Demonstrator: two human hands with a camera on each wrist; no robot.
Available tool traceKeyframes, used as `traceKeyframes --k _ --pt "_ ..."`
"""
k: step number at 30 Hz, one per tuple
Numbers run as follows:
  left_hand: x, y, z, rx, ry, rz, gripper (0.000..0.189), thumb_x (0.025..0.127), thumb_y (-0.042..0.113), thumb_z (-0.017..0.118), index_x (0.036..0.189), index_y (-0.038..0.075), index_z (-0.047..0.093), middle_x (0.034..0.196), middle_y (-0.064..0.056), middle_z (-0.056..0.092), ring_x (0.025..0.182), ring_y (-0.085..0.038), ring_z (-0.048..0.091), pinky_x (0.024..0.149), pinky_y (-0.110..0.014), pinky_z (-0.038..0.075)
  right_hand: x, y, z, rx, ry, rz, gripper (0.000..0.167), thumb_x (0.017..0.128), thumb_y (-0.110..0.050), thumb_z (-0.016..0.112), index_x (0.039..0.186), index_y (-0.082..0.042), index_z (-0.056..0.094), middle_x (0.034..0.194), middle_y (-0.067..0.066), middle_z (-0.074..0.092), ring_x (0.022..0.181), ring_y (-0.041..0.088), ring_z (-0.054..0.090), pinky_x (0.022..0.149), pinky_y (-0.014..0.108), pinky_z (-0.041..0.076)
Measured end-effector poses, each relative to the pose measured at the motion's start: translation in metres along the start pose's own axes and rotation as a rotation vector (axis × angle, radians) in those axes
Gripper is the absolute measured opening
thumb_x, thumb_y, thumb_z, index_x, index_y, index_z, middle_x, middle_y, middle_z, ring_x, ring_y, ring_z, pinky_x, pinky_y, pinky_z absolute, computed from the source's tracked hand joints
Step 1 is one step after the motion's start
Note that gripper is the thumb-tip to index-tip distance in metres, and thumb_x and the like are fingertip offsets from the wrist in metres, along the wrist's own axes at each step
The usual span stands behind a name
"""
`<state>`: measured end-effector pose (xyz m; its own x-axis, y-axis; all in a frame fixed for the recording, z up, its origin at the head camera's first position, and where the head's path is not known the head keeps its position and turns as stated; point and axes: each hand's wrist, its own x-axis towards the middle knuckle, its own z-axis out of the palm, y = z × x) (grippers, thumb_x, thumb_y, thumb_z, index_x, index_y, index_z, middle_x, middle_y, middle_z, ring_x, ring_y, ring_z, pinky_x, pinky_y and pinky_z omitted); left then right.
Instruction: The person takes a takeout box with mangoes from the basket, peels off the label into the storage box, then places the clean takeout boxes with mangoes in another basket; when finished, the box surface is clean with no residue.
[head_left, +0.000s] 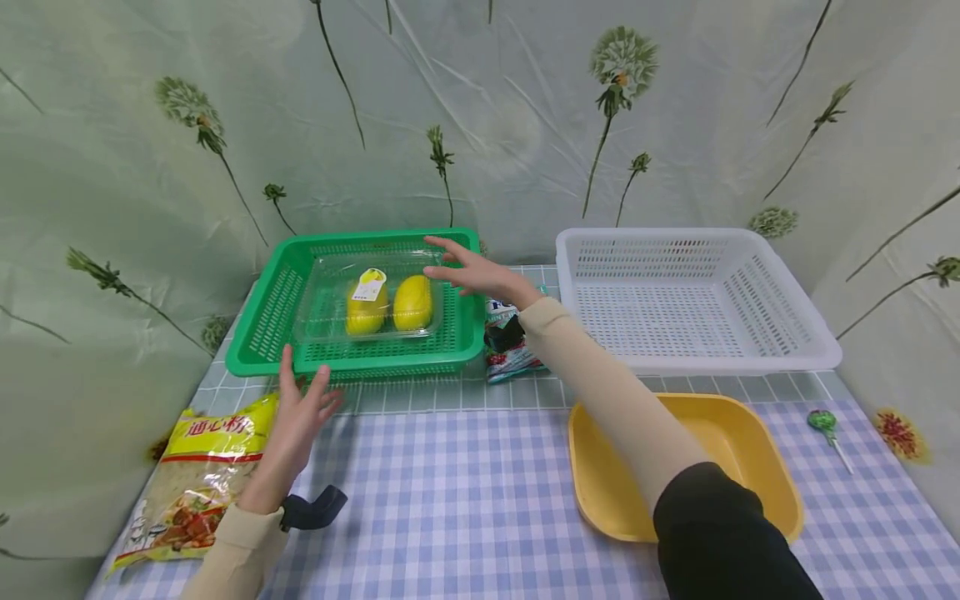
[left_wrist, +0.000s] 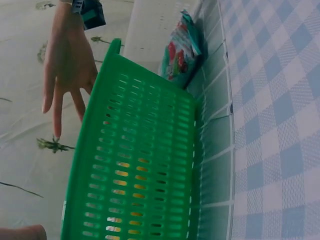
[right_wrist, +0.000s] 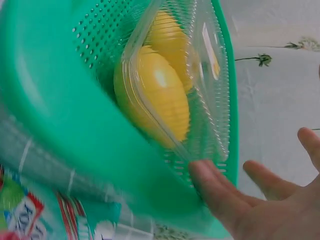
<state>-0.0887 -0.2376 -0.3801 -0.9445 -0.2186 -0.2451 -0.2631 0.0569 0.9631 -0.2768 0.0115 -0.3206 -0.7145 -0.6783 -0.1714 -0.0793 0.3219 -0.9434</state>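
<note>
A clear plastic box (head_left: pixel 324 298) with a label and two yellow, mango-like fruits (head_left: pixel 412 303) in it lies inside the green basket (head_left: pixel 352 364). My right hand (head_left: pixel 476 273) is over the basket's right rim, fingers extended and apart, holding nothing. In the right wrist view its thumb is close to the box's corner; whether they touch I cannot tell. Near the basket's front left corner is my left hand (head_left: pixel 298 417), fingers spread, with nothing in it. From the left wrist view, the basket's slotted wall (left_wrist: pixel 135 150) hides most of the fruits.
A white basket (head_left: pixel 697 364) stands at the back right, with a yellow tray (head_left: pixel 757 467) in front of it. A teal snack bag (head_left: pixel 513 363) lies between the baskets. A pasta bag (head_left: pixel 202 479) is at the left, and a green lollipop (head_left: pixel 822 421) at the right.
</note>
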Motion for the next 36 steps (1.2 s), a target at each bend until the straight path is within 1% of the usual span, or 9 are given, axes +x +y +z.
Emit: traceKeyframes --k 5,11,18,27,28,31,33,35,36 --pt "0.008 -0.005 0.006 0.005 0.057 0.010 0.085 0.102 0.032 0.042 0.143 0.036 -0.032 0.150 -0.007 -0.034 0.139 -0.039 0.019 0.110 -0.046 0.024 0.012 0.000 0.010 0.017 -0.018 0.053 0.065 0.100 -0.030 0.050 0.155 -0.028 0.014 0.159 0.005 0.004 0.142 0.030 0.017 0.107 0.056 0.027" --pt "0.011 -0.005 0.010 -0.019 0.076 0.034 0.086 0.102 0.026 0.043 0.143 0.034 -0.032 0.149 -0.004 -0.038 0.143 -0.031 0.002 0.111 -0.046 0.022 0.022 0.002 0.020 0.026 -0.014 0.115 0.064 0.100 -0.030 0.050 0.155 -0.027 0.016 0.160 -0.002 0.003 0.141 0.033 0.018 0.106 0.061 0.024" --pt "0.012 -0.004 0.012 -0.037 0.111 0.029 0.087 0.102 0.023 0.045 0.145 0.031 -0.030 0.150 -0.006 -0.034 0.143 -0.030 0.006 0.111 -0.044 0.023 0.031 0.006 0.033 0.043 0.044 0.189 0.061 0.102 -0.026 0.048 0.154 -0.026 0.018 0.160 0.001 0.003 0.141 0.037 0.017 0.106 0.061 0.024" --pt "0.011 -0.003 0.013 -0.123 0.120 0.035 0.085 0.101 0.017 0.046 0.147 0.034 -0.024 0.153 -0.008 -0.028 0.141 -0.029 0.018 0.111 -0.040 0.025 0.037 0.006 0.049 0.068 0.127 0.272 0.059 0.102 -0.016 0.046 0.154 -0.027 0.021 0.158 0.008 0.013 0.131 0.038 0.035 0.097 0.051 0.040" --pt "0.012 -0.004 0.012 -0.130 0.119 0.037 0.085 0.101 0.017 0.047 0.147 0.035 -0.023 0.153 -0.009 -0.027 0.140 -0.030 0.019 0.111 -0.039 0.025 0.037 0.006 0.050 0.074 0.130 0.278 0.059 0.102 -0.014 0.047 0.154 -0.027 0.022 0.158 0.008 0.014 0.129 0.038 0.039 0.095 0.050 0.042" --pt "0.015 -0.010 0.011 -0.136 0.116 0.060 0.084 0.101 0.018 0.047 0.148 0.033 -0.020 0.153 -0.012 -0.027 0.138 -0.031 0.023 0.109 -0.036 0.028 0.039 0.007 0.050 0.083 0.131 0.294 0.061 0.101 -0.011 0.047 0.154 -0.029 0.022 0.158 0.008 0.016 0.083 0.027 0.057 0.077 0.039 0.049" --pt "0.015 -0.010 0.010 -0.130 0.115 0.062 0.084 0.101 0.019 0.048 0.148 0.033 -0.020 0.153 -0.012 -0.026 0.138 -0.031 0.023 0.110 -0.036 0.028 0.039 0.006 0.050 0.094 0.130 0.295 0.062 0.101 -0.009 0.047 0.154 -0.029 0.021 0.157 0.008 0.017 0.057 0.018 0.042 0.063 0.033 0.046" --pt "0.015 -0.009 0.010 -0.118 0.111 0.055 0.084 0.101 0.020 0.048 0.148 0.033 -0.021 0.153 -0.011 -0.027 0.139 -0.030 0.023 0.110 -0.037 0.028 0.040 0.007 0.050 0.101 0.135 0.288 0.063 0.100 -0.009 0.047 0.154 -0.028 0.021 0.156 0.008 0.020 0.048 0.015 0.021 0.053 0.029 0.039" --pt "0.013 -0.005 0.011 -0.116 0.107 0.039 0.084 0.101 0.018 0.047 0.148 0.033 -0.022 0.152 -0.010 -0.027 0.139 -0.030 0.021 0.110 -0.040 0.026 0.040 0.007 0.050 0.109 0.137 0.282 0.062 0.100 -0.008 0.047 0.154 -0.027 0.021 0.156 0.008 0.021 0.047 0.014 0.021 0.052 0.029 0.038"
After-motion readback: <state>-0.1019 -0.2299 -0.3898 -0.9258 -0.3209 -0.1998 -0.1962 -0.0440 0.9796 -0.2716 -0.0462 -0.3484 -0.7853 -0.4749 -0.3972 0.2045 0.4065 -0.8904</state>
